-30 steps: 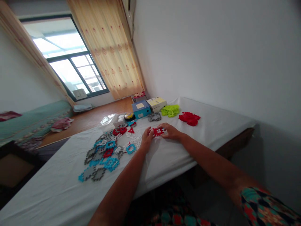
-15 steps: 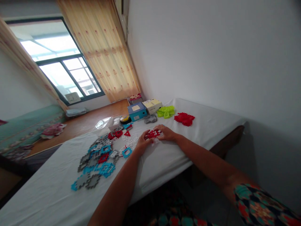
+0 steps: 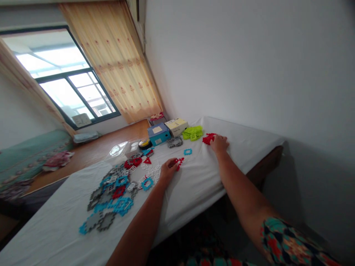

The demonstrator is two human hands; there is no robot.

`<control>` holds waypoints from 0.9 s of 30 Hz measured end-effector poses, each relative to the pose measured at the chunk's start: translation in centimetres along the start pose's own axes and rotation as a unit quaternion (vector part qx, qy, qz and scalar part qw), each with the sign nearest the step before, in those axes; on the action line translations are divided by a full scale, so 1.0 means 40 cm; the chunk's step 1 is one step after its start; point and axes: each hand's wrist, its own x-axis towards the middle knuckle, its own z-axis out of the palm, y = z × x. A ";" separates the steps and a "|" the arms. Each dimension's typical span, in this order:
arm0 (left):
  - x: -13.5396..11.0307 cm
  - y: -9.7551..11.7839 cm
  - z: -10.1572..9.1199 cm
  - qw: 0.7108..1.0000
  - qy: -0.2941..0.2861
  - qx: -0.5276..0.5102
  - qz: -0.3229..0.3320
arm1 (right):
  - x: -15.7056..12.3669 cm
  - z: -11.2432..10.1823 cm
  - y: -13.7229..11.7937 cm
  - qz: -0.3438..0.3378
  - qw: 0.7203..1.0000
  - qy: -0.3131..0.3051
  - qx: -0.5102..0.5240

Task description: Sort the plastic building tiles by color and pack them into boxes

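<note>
My left hand [image 3: 168, 171] is closed on a small red interlocking building piece [image 3: 180, 163] with toothed edges, held just over the white cloth. Farther right, my right hand [image 3: 221, 145] is at the pile of red interlocking pieces [image 3: 208, 139], its fingers closed around the pile's right side and covering part of it. Between the hands, a bit farther back, lies a blue square frame piece [image 3: 188, 152]. White lattice pieces [image 3: 151, 173] are scattered left of my left hand, with a blue ring-shaped piece [image 3: 147, 184] close to its wrist.
Grey, blue and red pieces [image 3: 119, 192] are spread over the left of the cloth-covered table [image 3: 194, 199]. At the back stand a blue box [image 3: 158, 133], a pale yellow box [image 3: 176, 126], a lime-green pile [image 3: 192, 133], tape [image 3: 145, 143] and a clear container [image 3: 118, 149]. A wall rises behind.
Both hands were together around a red piece. My right hand has moved right to the red pile, while my left keeps a red piece. The blue square frame now shows between them.
</note>
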 end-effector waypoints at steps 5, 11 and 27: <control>0.001 0.003 -0.005 0.999 0.027 0.017 0.022 | -0.069 0.000 -0.102 -0.225 0.969 0.002 0.101; 0.000 0.004 -0.012 0.998 0.047 -0.023 0.022 | -0.201 0.071 -0.200 -0.427 0.829 -0.294 0.210; 0.002 -0.004 0.007 0.998 0.025 -0.051 -0.028 | 0.127 -0.028 0.006 -0.042 0.994 -0.088 -0.039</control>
